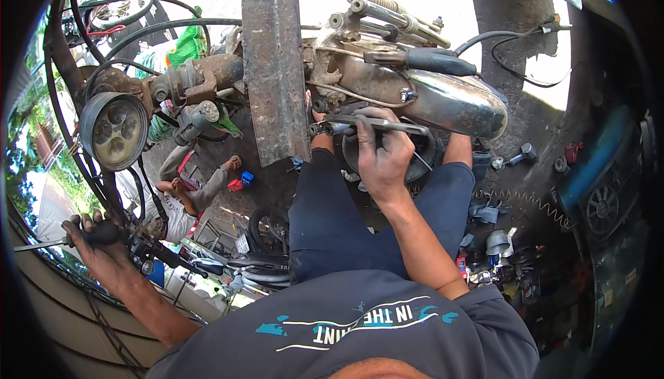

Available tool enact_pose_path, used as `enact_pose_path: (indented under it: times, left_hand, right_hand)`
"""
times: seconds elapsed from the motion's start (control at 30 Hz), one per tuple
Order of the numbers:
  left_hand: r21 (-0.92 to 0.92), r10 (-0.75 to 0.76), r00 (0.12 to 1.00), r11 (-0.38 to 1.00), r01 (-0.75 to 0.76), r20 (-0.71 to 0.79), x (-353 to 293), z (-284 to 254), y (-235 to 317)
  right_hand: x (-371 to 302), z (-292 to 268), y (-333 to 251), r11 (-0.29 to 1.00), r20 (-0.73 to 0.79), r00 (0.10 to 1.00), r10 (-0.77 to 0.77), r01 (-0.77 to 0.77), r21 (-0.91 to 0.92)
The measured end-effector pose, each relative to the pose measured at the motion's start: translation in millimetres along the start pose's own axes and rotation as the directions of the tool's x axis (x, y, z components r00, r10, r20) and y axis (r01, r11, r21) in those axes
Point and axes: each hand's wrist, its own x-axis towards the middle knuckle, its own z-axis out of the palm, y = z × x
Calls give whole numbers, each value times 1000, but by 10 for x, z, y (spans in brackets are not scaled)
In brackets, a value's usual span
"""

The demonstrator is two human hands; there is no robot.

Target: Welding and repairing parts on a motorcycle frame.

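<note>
My left hand [104, 244] is curled round the black handlebar grip [105, 232] at the left, with a silver lever [38, 245] sticking out beside it. Near the middle, my right hand [384, 158] is closed on a long silver metal tool [387, 124], held crosswise just below the motorcycle's front end; its exact kind is unclear. A worn, shiny mudguard [449, 99] lies beyond that hand. A rusty length of angle iron [273, 68] stretches across the front end. To its left is a round headlight [114, 130].
A dark-handled clamp [439, 61] with a cable rests over the mudguard. Another person [190, 199] crouches on the left, near a parked motorcycle [259, 265]. Coiled hose [532, 206] and loose metal parts [501, 247] litter the floor on the right.
</note>
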Motion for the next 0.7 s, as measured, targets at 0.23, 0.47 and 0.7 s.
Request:
enact_pose_path:
  times: [0.23,0.47,0.7]
  left_hand:
    - [-2,6,999,1000,-6,-32,-11,37,31]
    - [17,5,999,1000,-5,-42,-32,40,79]
    - [83,22,997,996,-16,-72,-58,70,49]
  right_hand:
    - [-6,-63,115,993,8,999,47,-46,-111]
    - [-19,-42,213,989,112,994,7,9,-149]
    - [-2,-24,10,998,-62,997,-38,36,-42]
